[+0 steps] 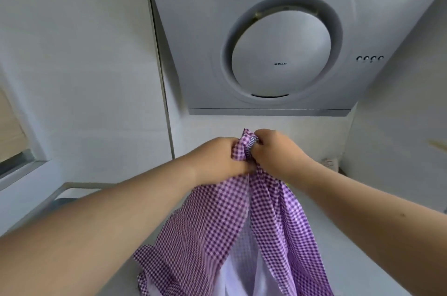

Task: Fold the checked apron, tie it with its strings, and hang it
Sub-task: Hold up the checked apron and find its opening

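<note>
The checked apron (217,228) hangs loose from both fists, its lower cloth spilling toward the near edge of the counter (326,235), still unfolded and untied. Further out, the left hand (223,158) and right hand (278,153) sit knuckle to knuckle, fingers curled tight round the bunched top of the cloth. This looks like the gathering step before folding. Next, the hands likely need to part and find matching corners. Beyond them hangs the range hood (278,54).
</note>
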Demonstrator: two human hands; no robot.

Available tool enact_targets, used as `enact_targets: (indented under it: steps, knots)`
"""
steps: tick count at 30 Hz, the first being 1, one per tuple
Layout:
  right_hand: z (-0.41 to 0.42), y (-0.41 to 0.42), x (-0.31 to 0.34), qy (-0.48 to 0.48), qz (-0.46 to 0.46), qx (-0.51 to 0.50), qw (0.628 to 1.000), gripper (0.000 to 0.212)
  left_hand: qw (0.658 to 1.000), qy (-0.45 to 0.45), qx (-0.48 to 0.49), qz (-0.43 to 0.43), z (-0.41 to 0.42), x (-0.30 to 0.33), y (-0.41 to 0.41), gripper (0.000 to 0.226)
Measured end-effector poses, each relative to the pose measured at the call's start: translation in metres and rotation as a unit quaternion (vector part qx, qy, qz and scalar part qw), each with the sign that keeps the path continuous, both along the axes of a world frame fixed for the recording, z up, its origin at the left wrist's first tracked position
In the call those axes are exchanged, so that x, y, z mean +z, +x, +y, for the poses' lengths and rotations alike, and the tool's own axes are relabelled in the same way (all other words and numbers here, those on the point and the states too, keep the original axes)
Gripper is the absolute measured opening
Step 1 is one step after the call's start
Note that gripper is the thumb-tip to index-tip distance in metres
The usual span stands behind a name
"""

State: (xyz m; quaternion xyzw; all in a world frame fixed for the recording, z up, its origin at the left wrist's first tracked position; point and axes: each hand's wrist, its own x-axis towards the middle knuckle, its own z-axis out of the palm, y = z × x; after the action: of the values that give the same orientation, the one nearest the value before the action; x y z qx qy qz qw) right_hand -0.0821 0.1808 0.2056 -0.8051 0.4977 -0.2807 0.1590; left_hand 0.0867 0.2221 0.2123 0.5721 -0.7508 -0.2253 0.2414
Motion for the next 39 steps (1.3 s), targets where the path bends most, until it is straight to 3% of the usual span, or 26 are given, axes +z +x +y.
enact_targets:
  steps: [1, 5, 9, 14, 18, 21, 24, 28, 29, 31, 34, 39]
  knots:
    - [0.001, 0.002, -0.001, 0.003, -0.021, 0.013, 1.0, 0.03, 1.0, -0.02, 0.022, -0.004, -0.002, 0.001, 0.003, 0.009]
    - [0.004, -0.004, -0.018, 0.085, -0.059, 0.064, 0.993, 0.036, 0.998, -0.001, 0.052, 0.023, -0.001, 0.006, 0.02, 0.016]
    - [0.005, -0.006, -0.061, 0.123, 0.039, 0.032, 0.991, 0.02, 0.995, 0.016, 0.085, 0.057, -0.005, 0.007, 0.034, 0.03]
    - [0.01, 0.004, -0.105, 0.195, -0.082, -0.029, 0.977, 0.018, 0.993, 0.018, 0.11, 0.047, -0.009, 0.003, 0.045, 0.031]
    - [0.012, 0.006, -0.102, 0.115, -0.125, -0.068, 0.983, 0.026, 0.986, 0.029, 0.161, 0.042, -0.012, -0.004, 0.058, 0.026]
    - [0.012, 0.004, -0.085, 0.052, -0.094, -0.07, 0.992, 0.023, 0.983, 0.026, 0.168, 0.066, -0.013, -0.007, 0.067, 0.026]
    - [0.008, 0.008, -0.076, 0.066, -0.045, -0.044, 0.996, 0.022, 0.98, 0.019, 0.163, 0.11, -0.014, -0.008, 0.068, 0.018]
    - [0.015, 0.013, -0.076, 0.167, -0.205, -0.011, 0.964, 0.019, 0.966, 0.029, 0.193, 0.171, -0.015, -0.011, 0.063, 0.021]
    - [0.019, 0.011, -0.075, 0.173, -0.215, 0.013, 0.961, 0.028, 0.961, 0.037, 0.203, 0.186, -0.015, -0.011, 0.062, 0.023]
    - [0.023, 0.007, -0.075, 0.148, -0.135, 0.068, 0.977, 0.042, 0.954, 0.051, 0.214, 0.202, -0.015, -0.013, 0.062, 0.026]
    - [0.013, 0.003, -0.078, 0.077, 0.06, 0.052, 0.994, 0.008, 0.951, 0.053, 0.223, 0.208, -0.014, -0.016, 0.065, 0.03]
    - [-0.007, -0.018, -0.105, 0.118, 0.137, -0.043, 0.983, 0.013, 0.95, 0.04, 0.237, 0.198, -0.014, -0.018, 0.072, 0.031]
